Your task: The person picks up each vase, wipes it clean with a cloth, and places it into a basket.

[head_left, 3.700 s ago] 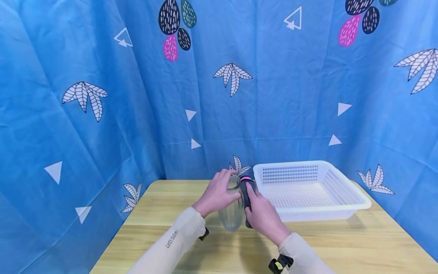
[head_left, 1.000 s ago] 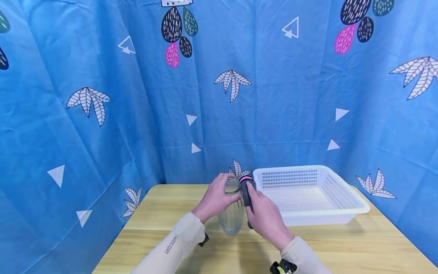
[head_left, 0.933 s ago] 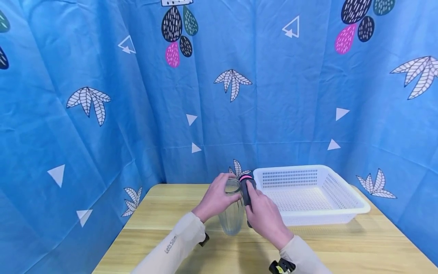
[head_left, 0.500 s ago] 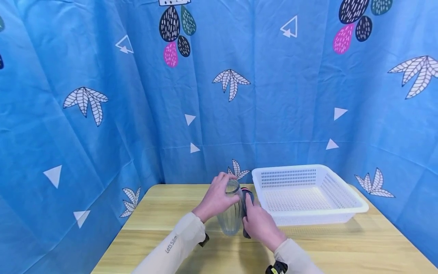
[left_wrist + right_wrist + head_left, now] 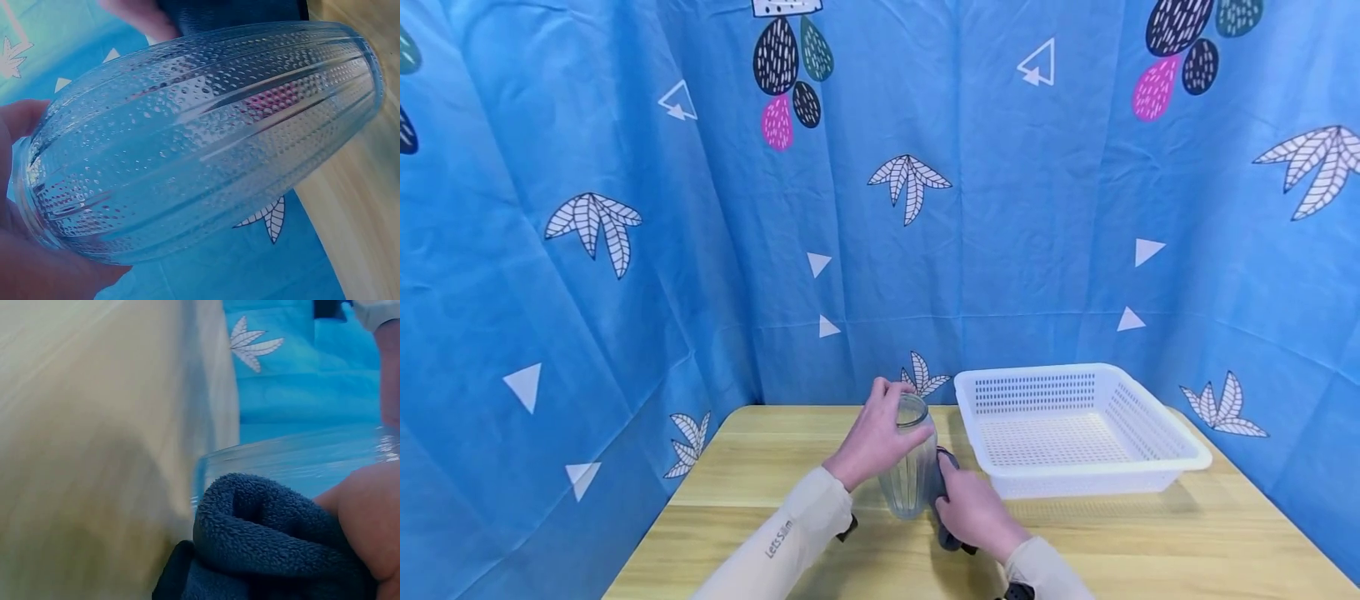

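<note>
A clear glass vase (image 5: pixel 907 482) with ribs and a dotted texture is held mouth up over the table. My left hand (image 5: pixel 877 433) grips it round the neck, thumb on the near side and fingers on the far side. In the left wrist view the whole length of the vase (image 5: pixel 200 144) shows. My right hand (image 5: pixel 976 510) holds a folded dark grey towel (image 5: pixel 949 538) against the vase's right side, low toward the base. The right wrist view shows the towel's (image 5: pixel 262 550) fuzzy folds bunched under the hand, overlapping the glass.
A white perforated plastic basket (image 5: pixel 1075 471) stands on the wooden table (image 5: pixel 1150 550), to the right of and beyond my right hand. A blue patterned curtain (image 5: pixel 1015 208) hangs round the back and sides of the table.
My right hand has slid the towel down the vase's right side, from near the rim toward the base. The left hand keeps its grip at the neck and has hardly moved.
</note>
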Demonstrator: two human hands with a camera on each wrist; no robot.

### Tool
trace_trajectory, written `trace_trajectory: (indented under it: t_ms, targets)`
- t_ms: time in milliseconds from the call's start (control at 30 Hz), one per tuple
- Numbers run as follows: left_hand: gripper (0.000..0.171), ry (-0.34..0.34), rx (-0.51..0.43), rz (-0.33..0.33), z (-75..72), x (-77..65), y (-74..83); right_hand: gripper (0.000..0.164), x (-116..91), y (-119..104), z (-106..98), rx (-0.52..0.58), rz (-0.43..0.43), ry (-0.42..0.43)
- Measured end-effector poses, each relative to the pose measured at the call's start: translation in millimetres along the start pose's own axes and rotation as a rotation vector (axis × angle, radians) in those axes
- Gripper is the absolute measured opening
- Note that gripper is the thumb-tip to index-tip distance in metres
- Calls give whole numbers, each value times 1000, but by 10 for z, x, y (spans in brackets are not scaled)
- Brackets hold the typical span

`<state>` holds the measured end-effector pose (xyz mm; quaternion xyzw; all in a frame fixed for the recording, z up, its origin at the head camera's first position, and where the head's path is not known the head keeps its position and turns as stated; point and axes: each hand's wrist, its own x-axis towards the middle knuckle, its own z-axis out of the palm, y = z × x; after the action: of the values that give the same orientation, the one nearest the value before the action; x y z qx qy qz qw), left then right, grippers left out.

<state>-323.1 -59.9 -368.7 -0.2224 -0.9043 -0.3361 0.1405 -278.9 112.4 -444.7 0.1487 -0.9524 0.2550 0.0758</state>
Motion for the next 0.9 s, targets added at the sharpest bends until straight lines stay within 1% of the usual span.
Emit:
trace_trajectory:
  t_ms: [133,200,267,367,467,533,633,767,900]
  targets:
    - [63,-11,4,4,-34,-6,0,68,-28,-109,-188,1,-12,39]
    - [63,-18,3,12,-51,-9,3,68,-32,-158,-297,-7,-18,73]
    - [62,-24,2,23,-64,-7,5,67,-24,-197,-395,-8,-35,125]
    - [61,-24,2,46,-77,-3,6,68,-2,-250,-502,-31,-90,234]
    - [62,-28,-5,54,-61,3,-5,69,20,-277,-541,-60,-152,333]
    - [63,-36,2,56,-48,2,-14,69,31,-285,-535,-77,-175,364]
    - [64,-37,23,61,-29,4,-25,69,41,-289,-503,-94,-170,353]
    - [63,-24,54,77,-26,17,-25,72,60,-272,-438,-116,-126,287]
    - [63,-25,83,77,-28,22,-33,75,77,-228,-342,-119,-91,213]
